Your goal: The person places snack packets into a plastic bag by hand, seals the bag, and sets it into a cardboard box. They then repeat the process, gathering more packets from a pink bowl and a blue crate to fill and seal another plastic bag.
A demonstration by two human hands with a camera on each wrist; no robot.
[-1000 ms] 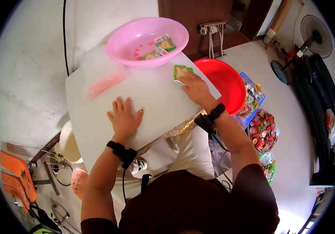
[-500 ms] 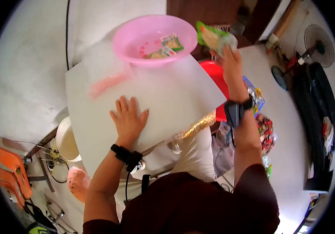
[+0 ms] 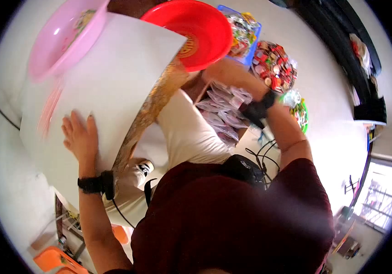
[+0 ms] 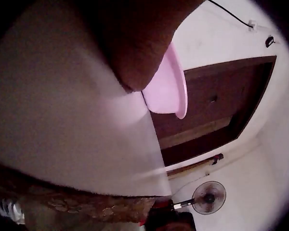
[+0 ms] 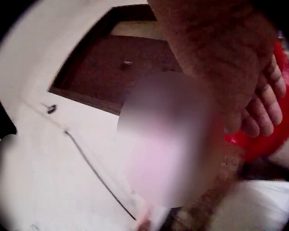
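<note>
In the head view my left hand [image 3: 81, 137] rests flat on the white table [image 3: 109, 68], fingers spread, beside some thin pink strips [image 3: 51, 107]. My right hand [image 3: 225, 73] is past the table edge, just below the red basin [image 3: 209, 29] and above a box of clear-wrapped packs [image 3: 223, 112]. The right wrist view shows its fingers [image 5: 265, 108] loosely bent with nothing visible between them; the red basin lies behind. The pink basin [image 3: 47, 55] at the table's far left holds green-edged packets [image 3: 82, 23].
A blue crate of packets [image 3: 241, 34], a pile of red packets [image 3: 276, 66] and a green basket [image 3: 302, 114] stand on the floor at the right. Black cables [image 3: 264, 157] lie beside the person. A dark sofa [image 3: 337, 36] is farther back. An orange chair [image 3: 54, 259] is at lower left.
The head view has swung to the right. My right hand has come down from beside the pink basin to below the red basin; the green packet it held is out of sight. My left hand stays on the table.
</note>
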